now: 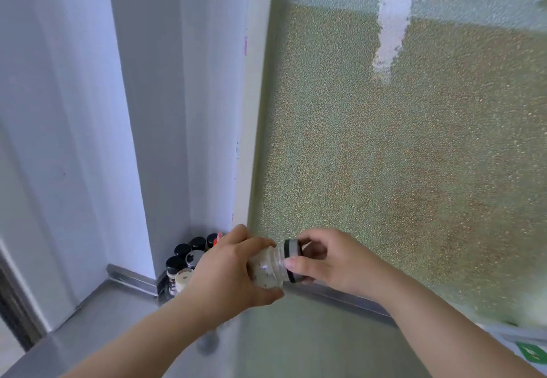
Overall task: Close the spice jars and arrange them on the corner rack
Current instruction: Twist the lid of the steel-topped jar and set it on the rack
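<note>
My left hand (233, 268) grips a clear spice jar (268, 268) by its body, tilted with its mouth toward the right. My right hand (328, 259) curls its fingers and thumb round the jar's black and grey lid (291, 254), which sits at the jar's mouth. Both hands are held above the counter, in front of the frosted window. In the wall corner to the left, several capped spice jars (185, 259) stand packed together, most with black lids. The rack under them is hidden.
A grey counter (118, 318) runs below my arms. White wall panels (148, 111) rise on the left and a frosted green window (399, 140) on the right, with a metal sill (340, 293) along its base. A blurred round thing (208, 343) lies below my left forearm.
</note>
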`<state>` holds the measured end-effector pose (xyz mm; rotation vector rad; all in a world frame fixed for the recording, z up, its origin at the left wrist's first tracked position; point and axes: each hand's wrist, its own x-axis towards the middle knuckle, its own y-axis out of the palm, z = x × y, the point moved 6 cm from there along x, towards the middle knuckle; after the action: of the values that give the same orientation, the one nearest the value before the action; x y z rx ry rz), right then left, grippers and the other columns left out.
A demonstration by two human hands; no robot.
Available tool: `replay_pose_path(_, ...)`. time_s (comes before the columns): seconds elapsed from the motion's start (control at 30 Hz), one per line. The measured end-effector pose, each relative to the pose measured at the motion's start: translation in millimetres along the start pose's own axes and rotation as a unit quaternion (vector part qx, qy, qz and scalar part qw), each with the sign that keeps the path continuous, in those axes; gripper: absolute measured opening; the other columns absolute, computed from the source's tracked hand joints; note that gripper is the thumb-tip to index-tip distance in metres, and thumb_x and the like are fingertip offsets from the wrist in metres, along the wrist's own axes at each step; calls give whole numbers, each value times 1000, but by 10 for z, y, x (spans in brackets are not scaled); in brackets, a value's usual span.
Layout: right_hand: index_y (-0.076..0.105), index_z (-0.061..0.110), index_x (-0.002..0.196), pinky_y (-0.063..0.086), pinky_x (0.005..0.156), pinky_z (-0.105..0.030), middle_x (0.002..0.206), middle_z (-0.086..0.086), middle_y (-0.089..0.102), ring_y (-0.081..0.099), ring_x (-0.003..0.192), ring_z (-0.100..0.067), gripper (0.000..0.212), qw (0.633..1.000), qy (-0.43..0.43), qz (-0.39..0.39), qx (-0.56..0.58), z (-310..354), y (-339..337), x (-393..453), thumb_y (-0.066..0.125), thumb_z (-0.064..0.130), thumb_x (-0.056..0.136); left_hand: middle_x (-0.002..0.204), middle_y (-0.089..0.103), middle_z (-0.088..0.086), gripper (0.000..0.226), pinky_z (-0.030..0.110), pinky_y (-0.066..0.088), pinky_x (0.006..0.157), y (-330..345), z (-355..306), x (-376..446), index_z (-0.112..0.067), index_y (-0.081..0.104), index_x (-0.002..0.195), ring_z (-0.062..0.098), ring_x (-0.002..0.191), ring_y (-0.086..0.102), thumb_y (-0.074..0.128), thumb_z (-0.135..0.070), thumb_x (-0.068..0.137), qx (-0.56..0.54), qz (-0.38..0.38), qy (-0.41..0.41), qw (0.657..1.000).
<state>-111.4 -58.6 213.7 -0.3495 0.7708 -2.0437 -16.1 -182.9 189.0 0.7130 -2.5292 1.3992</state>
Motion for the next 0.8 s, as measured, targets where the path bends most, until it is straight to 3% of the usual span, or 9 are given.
replay_pose_path(0.17,59,2,84,54,54,-26,71,-16,70,67,54,-19,40,999,12,40,-22,120,41,-45,56,42,87,75,35,-23,66,9,31,55,-36,-163,-23,-39,58,106,-8,63,38,62,-61,44,23,-22,61,998)
replay_pose_path(0.33,58,3,79,29,32,-18,49,-8,55,40,30,-10,63,984,157,78,29,-3,124,-177,32,58,92,73,45,-9,61,10,27,51,-23,-339,-62,-32,62,102,3,61,37,59,-59,47,61,-42,103,992)
replay_pose_path(0.4,59,3,89,33,34,-19,51,-8,58,45,33,-12,77,977,196,87,8,-63,121,-215,22,71,85,75,43,-13,62,13,36,50,6,-349,-73,-35,60,103,-3,60,39,60,-59,46,29,-31,91,995)
replay_pose_path(0.47,54,10,117,50,47,-21,85,-7,70,63,52,-14,85,979,182,88,-2,-74,46,-233,20,77,77,76,40,-18,66,8,34,55,42,-302,-65,-38,57,106,-7,62,45,64,-61,44,-18,-27,59,998)
replay_pose_path(0.53,36,34,138,55,77,-22,132,17,50,66,87,-5,72,993,76,71,-62,69,-95,-275,37,72,77,78,41,-20,71,7,34,57,80,-249,-50,-39,57,108,-8,70,48,64,-63,42,-38,-27,30,998)
replay_pose_path(0.57,30,42,139,50,88,-21,137,26,40,58,101,3,66,993,16,68,-97,149,-138,-304,50,63,80,79,41,-20,72,7,35,57,88,-238,-44,-38,57,109,-7,70,49,64,-63,41,-38,-30,21,999)
replay_pose_path(0.63,38,46,132,41,89,-11,127,26,44,48,107,7,60,981,-48,46,-182,248,-165,-357,66,45,79,78,40,-20,72,7,32,56,100,-257,-38,-36,58,108,-9,71,48,63,-62,42,-34,-33,21,999)
replay_pose_path(0.7,49,43,123,39,76,-7,111,21,53,53,93,5,50,974,-50,16,-220,254,-157,-351,68,45,77,78,39,-21,71,5,29,53,148,-311,-51,-35,59,107,-14,79,44,63,-62,42,-27,-17,33,999)
replay_pose_path(0.8,59,31,109,50,63,-18,94,7,67,65,66,-3,36,986,7,20,-165,129,-89,-322,60,53,81,79,38,-21,71,4,29,54,227,-342,-104,-37,58,108,-11,78,45,65,-62,42,-25,4,35,999)
